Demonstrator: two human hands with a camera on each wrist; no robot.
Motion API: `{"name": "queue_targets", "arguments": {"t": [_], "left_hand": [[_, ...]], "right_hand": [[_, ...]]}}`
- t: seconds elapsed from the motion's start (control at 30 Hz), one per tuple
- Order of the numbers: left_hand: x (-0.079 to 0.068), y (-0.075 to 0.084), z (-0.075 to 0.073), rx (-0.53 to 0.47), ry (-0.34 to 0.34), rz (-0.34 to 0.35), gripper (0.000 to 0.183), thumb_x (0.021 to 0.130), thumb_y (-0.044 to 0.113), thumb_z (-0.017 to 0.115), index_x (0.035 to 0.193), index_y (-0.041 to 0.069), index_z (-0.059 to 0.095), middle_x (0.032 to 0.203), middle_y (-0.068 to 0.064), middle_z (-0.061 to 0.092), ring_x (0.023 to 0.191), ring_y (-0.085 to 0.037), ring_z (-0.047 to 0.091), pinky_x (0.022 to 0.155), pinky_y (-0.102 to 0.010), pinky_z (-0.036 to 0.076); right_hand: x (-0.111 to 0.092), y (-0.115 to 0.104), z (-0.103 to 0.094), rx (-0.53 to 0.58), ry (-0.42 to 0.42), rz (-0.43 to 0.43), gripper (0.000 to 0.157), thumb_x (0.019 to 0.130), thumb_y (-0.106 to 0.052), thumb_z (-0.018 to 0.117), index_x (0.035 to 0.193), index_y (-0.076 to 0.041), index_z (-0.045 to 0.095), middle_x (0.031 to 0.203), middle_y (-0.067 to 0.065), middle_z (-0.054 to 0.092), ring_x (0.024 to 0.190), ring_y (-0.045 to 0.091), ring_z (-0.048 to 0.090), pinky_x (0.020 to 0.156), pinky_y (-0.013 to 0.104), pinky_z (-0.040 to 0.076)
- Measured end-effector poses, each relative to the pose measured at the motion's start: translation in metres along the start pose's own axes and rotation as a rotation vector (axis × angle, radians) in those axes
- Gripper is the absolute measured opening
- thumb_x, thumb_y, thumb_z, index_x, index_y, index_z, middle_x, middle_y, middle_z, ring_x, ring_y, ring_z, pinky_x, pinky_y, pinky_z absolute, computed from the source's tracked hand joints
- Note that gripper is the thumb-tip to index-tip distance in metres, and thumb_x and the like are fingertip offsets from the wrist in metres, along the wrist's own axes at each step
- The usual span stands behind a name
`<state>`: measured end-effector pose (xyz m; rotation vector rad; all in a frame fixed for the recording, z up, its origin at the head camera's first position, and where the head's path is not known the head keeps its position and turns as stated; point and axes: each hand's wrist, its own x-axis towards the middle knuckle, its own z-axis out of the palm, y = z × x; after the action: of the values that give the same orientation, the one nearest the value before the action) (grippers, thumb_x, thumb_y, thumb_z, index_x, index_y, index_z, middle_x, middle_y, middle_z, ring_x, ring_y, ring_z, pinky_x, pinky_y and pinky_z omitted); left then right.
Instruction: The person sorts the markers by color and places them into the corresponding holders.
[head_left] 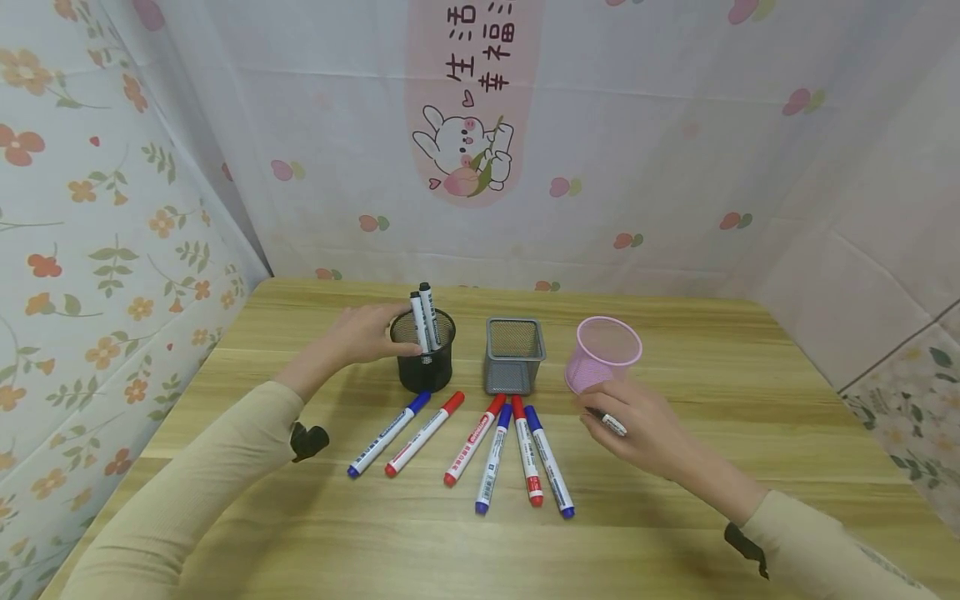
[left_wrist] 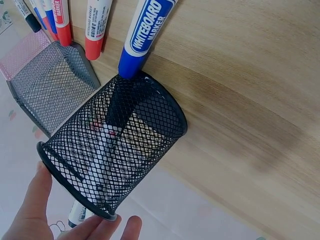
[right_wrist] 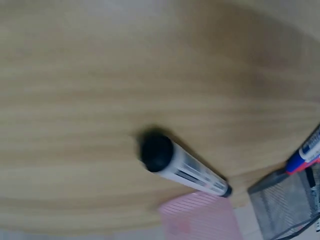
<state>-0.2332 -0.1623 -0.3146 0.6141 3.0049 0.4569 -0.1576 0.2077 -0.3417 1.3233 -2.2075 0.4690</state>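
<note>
My left hand (head_left: 367, 333) holds the rim of a black mesh pen cup (head_left: 424, 371), thumb across the front and other fingers behind. Two black-capped whiteboard markers (head_left: 424, 321) stand upright in that cup. In the left wrist view, fingers (left_wrist: 32, 200) meet the rim of the cup (left_wrist: 115, 145). At the right, my right hand (head_left: 637, 425) is over a black-ended whiteboard marker (head_left: 613, 425), seen between thumb and forefinger. No fingers show beside this marker (right_wrist: 192, 172) in the blurred right wrist view, so whether it is pinched is unclear.
A grey square mesh cup (head_left: 512, 367) stands in the middle, a pink mesh cup (head_left: 603, 354) right of it. Several red-capped and blue-capped markers, such as a blue one (head_left: 551, 467), fan out across the wooden table (head_left: 360, 550). Cloth hangs behind.
</note>
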Motion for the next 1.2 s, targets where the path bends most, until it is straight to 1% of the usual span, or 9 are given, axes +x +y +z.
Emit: {"name": "queue_targets", "arguments": {"t": [0.13,0.23,0.3,0.4,0.53,0.73,0.87,1.07,1.2], "left_hand": [[0.001,0.001,0.0,0.001,0.0,0.005,0.072,0.075,0.046,0.064,0.133,0.011,0.039,0.126,-0.013,0.047,0.108,-0.032,0.047,0.072,-0.044,0.039],[0.002,0.0,0.0,0.005,0.003,0.012,0.072,0.075,0.047,0.064,0.133,0.012,0.039,0.125,-0.012,0.048,0.107,-0.031,0.048,0.069,-0.041,0.04],[0.002,0.0,0.0,0.007,0.003,0.014,0.073,0.075,0.047,0.064,0.133,0.011,0.039,0.126,-0.012,0.047,0.108,-0.031,0.047,0.07,-0.042,0.04],[0.002,0.0,0.0,0.002,0.002,0.011,0.072,0.075,0.047,0.064,0.133,0.011,0.039,0.126,-0.013,0.047,0.109,-0.032,0.046,0.073,-0.044,0.039],[0.002,0.0,0.0,-0.004,0.002,0.01,0.072,0.075,0.046,0.064,0.133,0.01,0.039,0.126,-0.013,0.047,0.109,-0.032,0.046,0.074,-0.045,0.04],[0.003,0.0,0.0,-0.002,0.003,0.006,0.073,0.075,0.046,0.064,0.134,0.011,0.038,0.126,-0.014,0.046,0.109,-0.032,0.046,0.076,-0.046,0.04],[0.003,0.0,0.0,-0.001,0.002,0.005,0.073,0.075,0.046,0.064,0.134,0.011,0.038,0.126,-0.014,0.046,0.109,-0.032,0.046,0.077,-0.047,0.04],[0.001,0.001,0.0,-0.008,-0.001,0.007,0.071,0.075,0.045,0.064,0.133,0.011,0.04,0.126,-0.014,0.046,0.11,-0.033,0.045,0.079,-0.05,0.038],[0.0,0.002,0.0,-0.008,-0.001,0.011,0.071,0.075,0.044,0.065,0.132,0.011,0.04,0.126,-0.014,0.046,0.111,-0.033,0.044,0.081,-0.053,0.037]], "right_hand": [[-0.017,0.001,-0.005,0.02,0.003,-0.029,0.027,0.091,-0.027,0.043,0.09,-0.009,0.063,0.09,-0.003,0.059,0.077,0.012,0.056,0.064,0.026,0.045],[-0.031,0.003,-0.01,0.021,-0.017,-0.042,0.028,0.092,-0.025,0.04,0.091,-0.009,0.063,0.091,-0.003,0.059,0.078,0.013,0.057,0.065,0.026,0.045],[-0.039,0.005,-0.013,0.009,-0.024,-0.058,0.028,0.092,-0.023,0.039,0.09,-0.008,0.063,0.09,-0.003,0.059,0.077,0.013,0.057,0.064,0.026,0.045],[-0.051,0.01,-0.018,-0.016,-0.064,-0.035,0.031,0.093,-0.025,0.037,0.089,-0.009,0.063,0.09,-0.004,0.059,0.077,0.012,0.057,0.063,0.027,0.045],[-0.064,0.016,-0.025,-0.065,-0.106,0.002,0.036,0.094,-0.03,0.034,0.086,-0.01,0.063,0.088,-0.005,0.058,0.075,0.012,0.057,0.061,0.027,0.046],[-0.079,0.023,-0.033,-0.152,-0.137,-0.055,0.042,0.095,-0.027,0.027,0.084,-0.009,0.064,0.085,-0.003,0.058,0.073,0.016,0.056,0.057,0.032,0.046],[-0.09,0.027,-0.035,-0.234,-0.195,-0.099,0.047,0.095,-0.023,0.021,0.083,-0.008,0.064,0.084,0.0,0.058,0.072,0.018,0.055,0.057,0.035,0.047],[-0.106,0.033,-0.029,-0.348,-0.274,-0.146,0.053,0.095,-0.015,0.01,0.093,-0.01,0.063,0.09,0.002,0.059,0.075,0.019,0.056,0.057,0.033,0.048],[-0.112,0.035,-0.023,-0.374,-0.304,-0.168,0.057,0.096,-0.013,0.006,0.1,-0.011,0.063,0.1,0.003,0.058,0.077,0.018,0.054,0.058,0.032,0.046]]}}
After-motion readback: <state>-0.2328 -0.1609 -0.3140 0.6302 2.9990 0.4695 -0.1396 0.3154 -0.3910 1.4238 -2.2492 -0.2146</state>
